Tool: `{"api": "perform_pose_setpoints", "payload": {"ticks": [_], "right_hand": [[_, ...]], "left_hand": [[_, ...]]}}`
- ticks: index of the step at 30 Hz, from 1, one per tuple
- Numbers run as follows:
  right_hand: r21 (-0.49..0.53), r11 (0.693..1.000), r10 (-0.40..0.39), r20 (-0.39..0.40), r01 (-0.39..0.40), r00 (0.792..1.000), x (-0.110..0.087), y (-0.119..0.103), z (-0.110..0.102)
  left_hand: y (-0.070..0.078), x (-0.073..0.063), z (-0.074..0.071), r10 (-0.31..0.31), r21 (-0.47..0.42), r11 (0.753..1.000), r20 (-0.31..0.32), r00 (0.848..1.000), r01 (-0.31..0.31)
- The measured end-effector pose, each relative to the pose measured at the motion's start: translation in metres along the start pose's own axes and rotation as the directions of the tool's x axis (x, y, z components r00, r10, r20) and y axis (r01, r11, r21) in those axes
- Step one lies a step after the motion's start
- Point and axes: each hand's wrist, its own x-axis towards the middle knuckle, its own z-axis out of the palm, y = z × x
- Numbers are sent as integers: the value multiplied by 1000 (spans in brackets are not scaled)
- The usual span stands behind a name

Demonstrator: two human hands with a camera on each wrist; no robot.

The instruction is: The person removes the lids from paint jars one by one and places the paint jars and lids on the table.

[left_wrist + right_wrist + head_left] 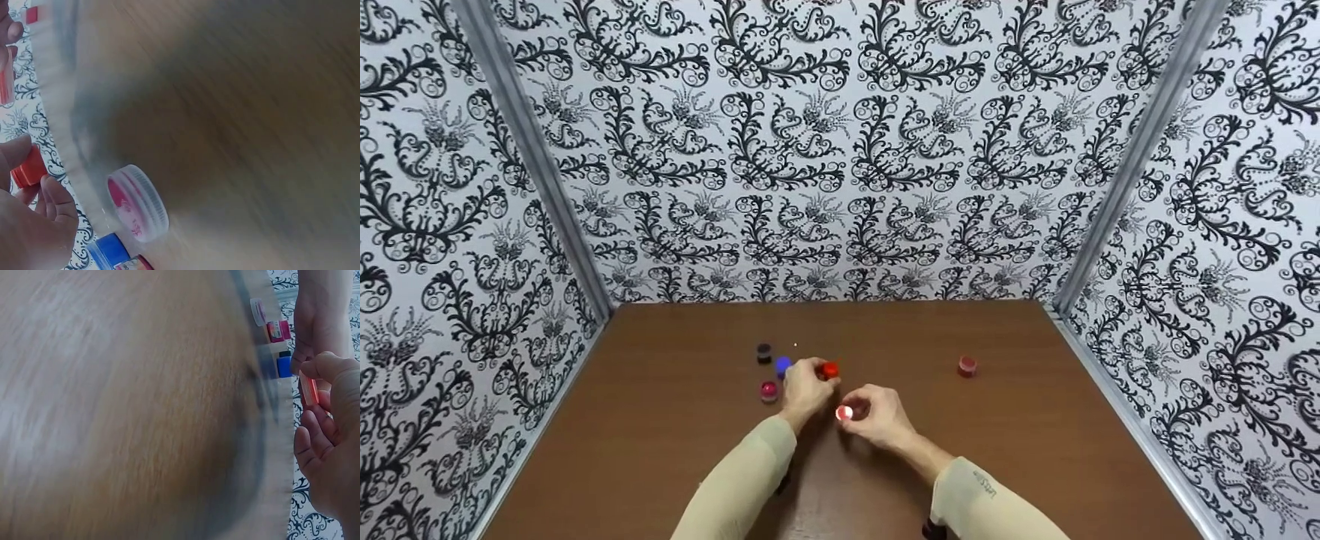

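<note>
My left hand [808,390] pinches a small red pot [830,369] between thumb and fingers; its angular side shows in the left wrist view. Nearer to me and to the right, my right hand [879,414] grips a small clear round container [309,389] with red in it, held by its edges. Close to the left hand are a blue-topped pot [783,366], a dark pot [764,353] and a pink container [769,390]. The left wrist view shows a clear ribbed round container [138,202] with pink inside, standing on its edge or tilted.
Farther right on the brown table [1035,450] stands another red container [967,366]. A tiny pale speck [795,345] lies behind the pots. Patterned walls [840,150] enclose the table at the back and both sides.
</note>
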Motion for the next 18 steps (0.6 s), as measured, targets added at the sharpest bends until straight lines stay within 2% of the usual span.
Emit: {"api": "perform_pose_setpoints", "payload": {"ticks": [4, 5, 8, 18], "right_hand": [[-13, 1000, 17, 29, -17, 999, 0, 1, 5], [-18, 1000, 25, 35, -24, 999, 0, 1, 6], [-48, 998, 37, 46, -35, 998, 0, 2, 9], [-133, 985, 117, 49, -110, 992, 1, 2, 13]], "left_hand": [[-3, 0, 1, -35, 24, 999, 30, 999, 35], [7, -2, -3, -73, 41, 997, 45, 996, 71], [8, -2, -3, -98, 62, 994, 76, 992, 94], [5, 0, 0, -98, 109, 990, 111, 989, 86]]}}
